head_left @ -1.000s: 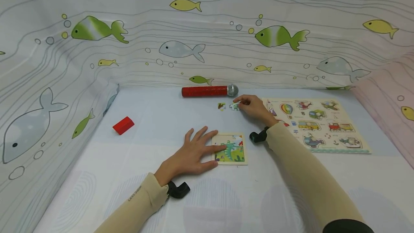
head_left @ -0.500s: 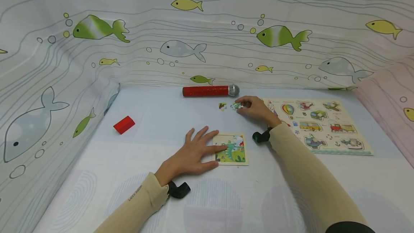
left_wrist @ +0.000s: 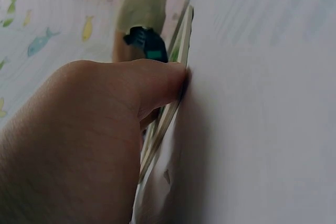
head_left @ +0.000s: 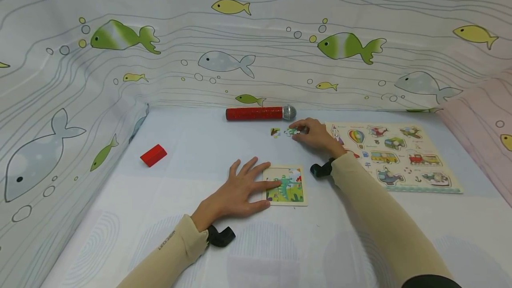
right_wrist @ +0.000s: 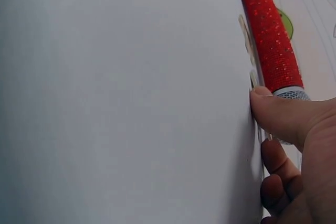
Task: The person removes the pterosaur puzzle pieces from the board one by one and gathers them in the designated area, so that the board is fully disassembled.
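Note:
My left hand (head_left: pixel 236 192) lies with fingers spread at the left side of a small square jigsaw puzzle (head_left: pixel 295 192) showing a green dinosaur. Its index finger reaches over the picture, and in the left wrist view the thumb (left_wrist: pixel 157 80) touches the board's edge. At the back of the table, my right hand (head_left: pixel 314 137) pinches a small jigsaw piece (head_left: pixel 291 132) between thumb and fingers, low at the tabletop. A second jigsaw piece (head_left: pixel 275 132) lies just left of it. In the right wrist view, the thumb (right_wrist: pixel 281 116) hides most of the held piece.
A red glittery microphone (head_left: pixel 254 113) lies behind the pieces, close to the fish-printed backdrop (head_left: pixel 168 88). To the right is a large vehicle-picture puzzle board (head_left: pixel 404 181), partly behind the right forearm. A red block (head_left: pixel 153 155) sits at the left.
My right fingers and thumb have shifted slightly at the jigsaw piece, the thumb now showing more in the head view. My left hand has stayed on the dinosaur puzzle.

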`<state>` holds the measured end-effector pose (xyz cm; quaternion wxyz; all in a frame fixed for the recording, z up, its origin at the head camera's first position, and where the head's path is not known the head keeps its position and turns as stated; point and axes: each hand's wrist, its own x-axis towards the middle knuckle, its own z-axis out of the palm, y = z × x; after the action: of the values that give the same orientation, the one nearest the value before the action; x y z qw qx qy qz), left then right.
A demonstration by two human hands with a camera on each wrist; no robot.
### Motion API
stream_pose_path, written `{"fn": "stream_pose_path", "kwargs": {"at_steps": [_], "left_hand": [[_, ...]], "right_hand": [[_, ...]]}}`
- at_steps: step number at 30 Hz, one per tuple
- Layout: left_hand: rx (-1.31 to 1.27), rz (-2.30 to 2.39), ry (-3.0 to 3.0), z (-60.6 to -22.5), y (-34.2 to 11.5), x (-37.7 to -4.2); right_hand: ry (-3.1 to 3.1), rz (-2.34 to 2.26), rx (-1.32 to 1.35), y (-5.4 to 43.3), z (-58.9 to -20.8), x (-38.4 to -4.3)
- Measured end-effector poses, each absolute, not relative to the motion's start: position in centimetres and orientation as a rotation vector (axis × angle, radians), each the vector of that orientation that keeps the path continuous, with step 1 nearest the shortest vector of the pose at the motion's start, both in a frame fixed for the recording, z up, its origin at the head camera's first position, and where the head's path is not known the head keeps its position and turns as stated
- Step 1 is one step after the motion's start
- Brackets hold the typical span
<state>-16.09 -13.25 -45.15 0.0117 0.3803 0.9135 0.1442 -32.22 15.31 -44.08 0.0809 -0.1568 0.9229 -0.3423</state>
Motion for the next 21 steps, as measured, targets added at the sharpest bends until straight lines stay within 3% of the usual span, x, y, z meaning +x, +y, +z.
{"fn": "stream_pose_path", "kwargs": {"at_steps": [21], "left_hand": [[1.166,0.468,2.839,-45.16,-13.28,-16.03]], "right_hand": [[2.794,-0.977,-0.395,14.62,-44.15,-32.51]]}}
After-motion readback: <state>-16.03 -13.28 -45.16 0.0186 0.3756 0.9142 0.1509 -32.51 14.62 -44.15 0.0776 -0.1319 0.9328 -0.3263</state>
